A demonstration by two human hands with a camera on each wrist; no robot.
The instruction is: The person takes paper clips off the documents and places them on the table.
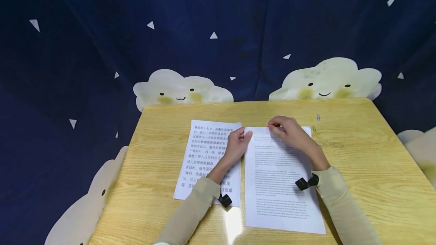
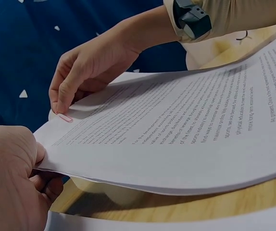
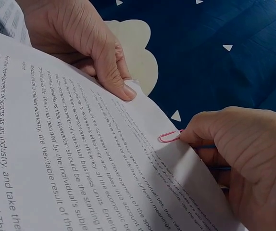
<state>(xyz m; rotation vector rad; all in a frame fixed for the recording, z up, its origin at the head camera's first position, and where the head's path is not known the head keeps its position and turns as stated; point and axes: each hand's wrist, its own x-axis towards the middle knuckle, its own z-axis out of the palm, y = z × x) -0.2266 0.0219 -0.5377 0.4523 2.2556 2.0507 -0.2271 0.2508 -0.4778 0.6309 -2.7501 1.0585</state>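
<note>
A stack of printed English sheets (image 1: 279, 184) lies on the right, its near-left edge lifted off the table in the left wrist view. My left hand (image 1: 239, 143) pinches its top left corner between thumb and fingers. At the top edge, my right hand (image 1: 289, 131) pinches a pink paper clip (image 3: 169, 136) by one end. The clip's rounded loop lies over the face of the top sheet. How far the clip reaches behind the paper is hidden by the sheets and fingers.
Large-print Chinese sheets (image 1: 201, 154) lie to the left, partly under my left forearm. Beyond the stack's top right corner are a yellow clip (image 1: 311, 118), a blue clip (image 1: 318, 117) and a green clip (image 1: 314, 129). The wooden table (image 1: 368, 184) ends at a dark blue curtain (image 1: 204, 3).
</note>
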